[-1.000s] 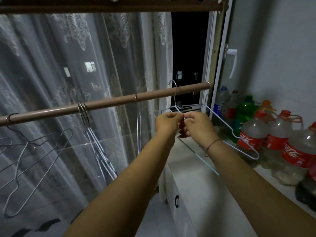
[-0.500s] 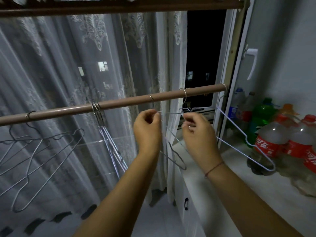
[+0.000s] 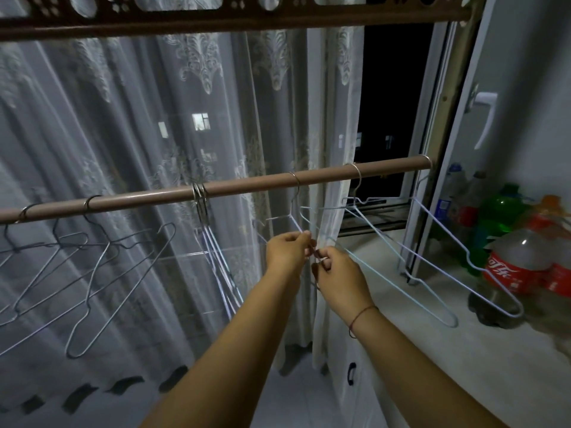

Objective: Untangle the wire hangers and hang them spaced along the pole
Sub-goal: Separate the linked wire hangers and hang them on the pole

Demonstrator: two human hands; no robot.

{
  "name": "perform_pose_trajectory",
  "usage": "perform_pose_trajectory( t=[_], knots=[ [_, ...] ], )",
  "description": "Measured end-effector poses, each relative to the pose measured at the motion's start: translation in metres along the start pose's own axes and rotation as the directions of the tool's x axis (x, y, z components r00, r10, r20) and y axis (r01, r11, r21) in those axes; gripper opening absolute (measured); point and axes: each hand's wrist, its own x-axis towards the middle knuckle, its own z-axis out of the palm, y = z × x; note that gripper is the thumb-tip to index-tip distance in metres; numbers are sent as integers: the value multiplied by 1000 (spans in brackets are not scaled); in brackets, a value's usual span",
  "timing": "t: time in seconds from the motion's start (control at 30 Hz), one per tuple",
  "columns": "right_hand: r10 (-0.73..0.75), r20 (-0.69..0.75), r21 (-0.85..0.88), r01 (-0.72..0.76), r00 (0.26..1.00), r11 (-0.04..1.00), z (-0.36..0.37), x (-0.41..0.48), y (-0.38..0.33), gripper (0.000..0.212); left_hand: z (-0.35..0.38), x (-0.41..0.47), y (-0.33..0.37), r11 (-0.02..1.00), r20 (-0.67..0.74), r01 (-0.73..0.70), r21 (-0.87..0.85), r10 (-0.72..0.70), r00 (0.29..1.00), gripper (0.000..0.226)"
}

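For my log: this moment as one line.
step: untangling | left hand: pinching tangled hangers | right hand: pinching same | pole: bunched hooks

Thin metal hangers (image 3: 411, 267), glossy pole (image 3: 247, 183)

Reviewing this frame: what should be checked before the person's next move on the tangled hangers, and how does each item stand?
1. Left hand and right hand pinch the tangled wires: ok.
2. Tangle freed at the fingers: cannot tell, hidden.
3. Middle hook over the pole: ok.
4. Bunched hooks spaced apart: not ok.
5. Rightmost hanger clear of the bottles: cannot tell.
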Motion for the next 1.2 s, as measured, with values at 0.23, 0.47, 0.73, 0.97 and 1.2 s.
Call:
perform_pose_trajectory(
  t=[0.23, 0.47, 0.73, 0.97, 1.2],
  knots=[
    [-265, -240, 80, 291, 934, 954, -5, -16, -31, 26, -29, -30, 28, 961, -21, -249, 119, 253, 967, 10],
    [-145, 154, 311, 91, 977, 946, 41, -23, -65, 30, -91, -38, 31, 902, -308, -388, 188, 430, 849, 13],
    [16, 299, 435, -151, 954, 888, 88, -17, -79, 29, -140, 5, 10, 987, -206, -92, 129, 117, 971, 23],
    [51, 179, 557, -144, 983, 818, 111, -22, -98, 23, -162, 9, 19, 995, -38, -66, 72, 69, 997, 24],
    [163, 60, 601, -166, 985, 782, 104, -13, -92, 27, -187, 19, 26, 998, -99, -40, -53, 35, 995, 19]
  ],
)
